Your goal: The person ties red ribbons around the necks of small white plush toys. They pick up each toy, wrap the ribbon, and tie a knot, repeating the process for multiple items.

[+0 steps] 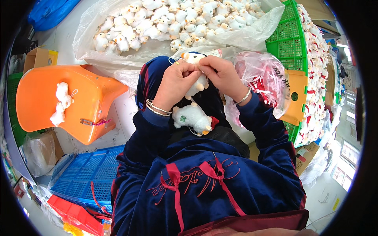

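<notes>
Over my lap, a white plush toy point(201, 82) with an orange-tinged head is between my hands, a pale cord loop by its head. My left hand point(176, 84) is closed at the toy's neck, thumb and forefinger pinched together. Against those fingertips, my right hand point(224, 75) is also pinched; whatever thin thing it grips there is too small to make out. A second white plush toy point(192, 117), with a green mark on its side and something red at its head, lies on my lap just below my wrists.
Many white plush toys point(157, 23) fill a clear plastic sheet ahead. Left stands an orange stool point(43, 90) bearing white plush toys and small snips point(87, 122); a blue crate point(88, 173) is nearer. Right are a bag of red-and-white strips point(262, 84) and a green crate point(286, 33) beside rows of toys.
</notes>
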{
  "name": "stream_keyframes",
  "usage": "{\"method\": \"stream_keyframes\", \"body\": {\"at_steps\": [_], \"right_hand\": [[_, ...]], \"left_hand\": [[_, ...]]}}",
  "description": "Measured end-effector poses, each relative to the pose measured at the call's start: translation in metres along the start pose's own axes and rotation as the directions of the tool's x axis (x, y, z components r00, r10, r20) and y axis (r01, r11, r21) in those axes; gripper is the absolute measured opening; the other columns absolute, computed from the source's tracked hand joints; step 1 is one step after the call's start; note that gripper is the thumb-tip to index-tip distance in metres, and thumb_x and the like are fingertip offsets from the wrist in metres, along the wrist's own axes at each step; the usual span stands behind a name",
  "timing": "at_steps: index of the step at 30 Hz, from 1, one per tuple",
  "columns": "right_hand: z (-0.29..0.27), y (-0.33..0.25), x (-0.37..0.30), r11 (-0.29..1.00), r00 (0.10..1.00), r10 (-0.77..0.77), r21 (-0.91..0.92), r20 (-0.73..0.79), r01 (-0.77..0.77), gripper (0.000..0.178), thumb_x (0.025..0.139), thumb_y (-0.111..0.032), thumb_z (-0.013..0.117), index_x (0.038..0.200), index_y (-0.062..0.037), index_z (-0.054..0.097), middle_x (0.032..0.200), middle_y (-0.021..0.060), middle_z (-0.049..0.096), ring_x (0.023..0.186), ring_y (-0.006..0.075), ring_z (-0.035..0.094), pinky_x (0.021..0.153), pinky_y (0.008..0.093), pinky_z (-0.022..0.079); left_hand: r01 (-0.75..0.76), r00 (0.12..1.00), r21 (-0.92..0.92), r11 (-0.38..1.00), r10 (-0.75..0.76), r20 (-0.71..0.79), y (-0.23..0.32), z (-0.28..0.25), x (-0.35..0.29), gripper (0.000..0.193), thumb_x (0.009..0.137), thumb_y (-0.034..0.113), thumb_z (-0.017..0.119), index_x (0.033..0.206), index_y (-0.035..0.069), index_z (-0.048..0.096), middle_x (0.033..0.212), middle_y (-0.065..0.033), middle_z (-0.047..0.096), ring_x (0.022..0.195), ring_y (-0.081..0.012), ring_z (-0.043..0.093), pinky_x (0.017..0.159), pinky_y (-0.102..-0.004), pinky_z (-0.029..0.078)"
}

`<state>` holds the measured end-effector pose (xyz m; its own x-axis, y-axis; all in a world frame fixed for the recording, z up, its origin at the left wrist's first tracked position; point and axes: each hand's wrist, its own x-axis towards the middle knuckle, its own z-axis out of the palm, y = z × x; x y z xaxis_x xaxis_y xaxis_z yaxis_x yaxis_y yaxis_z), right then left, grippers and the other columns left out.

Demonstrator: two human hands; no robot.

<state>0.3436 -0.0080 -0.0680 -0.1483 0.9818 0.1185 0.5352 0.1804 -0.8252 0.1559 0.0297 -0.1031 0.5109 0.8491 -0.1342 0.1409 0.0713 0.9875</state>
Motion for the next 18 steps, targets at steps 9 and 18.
{"method": "stream_keyframes", "body": {"at_steps": [9, 18], "right_hand": [[-0.018, 0.003, 0.007, 0.989, 0.976, -0.046, 0.146, 0.213, 0.015, 0.008, 0.093, -0.003, 0.07, 0.1, -0.0009, 0.07, 0.097, 0.0062, 0.07, 0.087, 0.0158, 0.065, 0.076, 0.0279, 0.051], [-0.023, -0.009, 0.016, 0.987, 0.949, 0.1, 0.091, 0.3, -0.133, 0.006, 0.095, -0.003, 0.068, 0.099, 0.0007, 0.067, 0.084, 0.0028, 0.067, 0.072, 0.0094, 0.059, 0.066, 0.0259, 0.048]], "left_hand": [[0.028, 0.996, -0.01, 1.0, -0.027, 0.089, 0.003, -0.016, 0.005, 0.023, 0.097, 0.02, 0.07, 0.104, -0.002, 0.074, 0.092, -0.0006, 0.065, 0.082, -0.007, 0.059, 0.074, -0.0228, 0.048], [0.052, 0.994, -0.066, 0.997, -0.045, 0.097, 0.001, -0.016, 0.004, 0.023, 0.097, 0.019, 0.071, 0.106, -0.002, 0.073, 0.093, -0.0001, 0.066, 0.082, -0.0068, 0.058, 0.076, -0.0228, 0.048]]}}
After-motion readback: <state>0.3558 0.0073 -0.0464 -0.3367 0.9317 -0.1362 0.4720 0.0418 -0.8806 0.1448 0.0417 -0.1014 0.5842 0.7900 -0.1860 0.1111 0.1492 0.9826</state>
